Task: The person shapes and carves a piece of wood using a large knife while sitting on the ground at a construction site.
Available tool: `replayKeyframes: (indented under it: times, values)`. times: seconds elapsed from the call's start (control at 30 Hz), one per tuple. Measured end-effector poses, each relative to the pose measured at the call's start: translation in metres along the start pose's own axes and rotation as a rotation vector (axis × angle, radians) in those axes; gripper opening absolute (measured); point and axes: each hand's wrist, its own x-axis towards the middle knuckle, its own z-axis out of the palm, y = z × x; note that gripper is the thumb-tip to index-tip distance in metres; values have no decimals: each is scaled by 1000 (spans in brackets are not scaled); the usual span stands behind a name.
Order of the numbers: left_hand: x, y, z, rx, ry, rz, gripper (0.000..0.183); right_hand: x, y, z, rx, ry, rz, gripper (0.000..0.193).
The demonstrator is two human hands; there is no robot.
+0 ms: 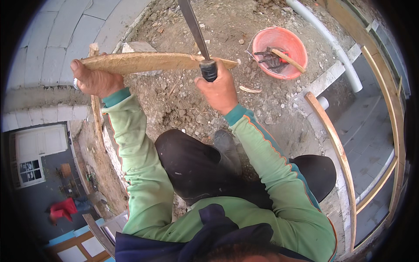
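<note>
You hold one wooden plank [150,63] and one long-bladed knife [198,36].
Your left hand [99,81] grips the plank's left end, in the upper left of the frame; your right hand [219,91] is closed around the knife's black handle [208,72], at upper centre, with the blade [188,15] pointing up. At the upper right, a red bucket [299,46] contains dark tools [275,64] and a wooden shaft [289,60].

My left hand [99,82] is at the plank [144,62]'s left end, my right [219,92] near its right end, on the knife [194,27]. Right of the plank, the bucket [298,48] sits on the dirt [183,94], a wooden-handled tool [289,60] inside; the pipe [325,32] lies farther right.
</note>
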Motion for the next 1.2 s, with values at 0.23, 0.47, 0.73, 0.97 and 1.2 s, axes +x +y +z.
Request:
replayKeyframes:
  times: [0.23,0.47,0.73,0.97,1.2]
  values:
    - [-11,12,15,38,40,-14,45,-14,-9,10,124,153,-51,35]
    - [-10,10,5,30,-35,32,42,-7,-47,-9,-96,10,-110,40]
    - [-19,13,43,74,78,121,41,8,74,-7,-462,-91,92,38]
    - [-17,14,34,-2,-132,41,49,21,22,-42,-62,-279,44,39]
    - [-13,23,25,15,-122,55,29,-11,-46,-7,100,250,-344,39]
